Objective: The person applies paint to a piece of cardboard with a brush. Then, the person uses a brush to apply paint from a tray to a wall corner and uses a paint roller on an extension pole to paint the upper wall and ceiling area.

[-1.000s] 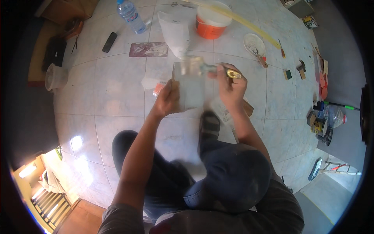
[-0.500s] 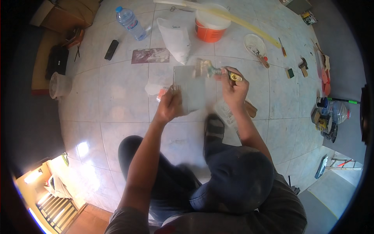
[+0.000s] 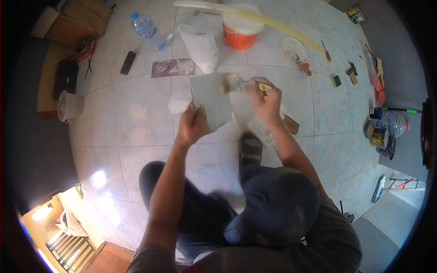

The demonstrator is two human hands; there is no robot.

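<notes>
My left hand [image 3: 193, 126] grips a flat grey rectangular panel [image 3: 211, 102] by its lower left edge, holding it up off the floor. In my right hand [image 3: 267, 101] is a paintbrush [image 3: 239, 83], its handle between thumb and fingers. The blurred bristles are at the panel's upper right edge; whether they touch it I cannot tell. Below my right hand, a pale tray-like thing [image 3: 264, 132] lies partly hidden by my forearm, beside a brown block [image 3: 291, 125]. A small white thing [image 3: 176, 106] lies left of my left hand.
Ahead on the tiled floor [image 3: 141, 118] are a white bag [image 3: 202, 50], an orange bucket [image 3: 240, 41] under a long yellowish strip [image 3: 291, 32], a water bottle [image 3: 149, 32] and a stained maroon sheet [image 3: 173, 68]. A round tray [image 3: 293, 50], screwdriver [image 3: 327, 51] and hammer [image 3: 352, 73] lie to the right.
The panel has shifted left and tilted slightly in my left hand. My right hand has moved the paintbrush left, with the bristles now at the panel's upper right edge.
</notes>
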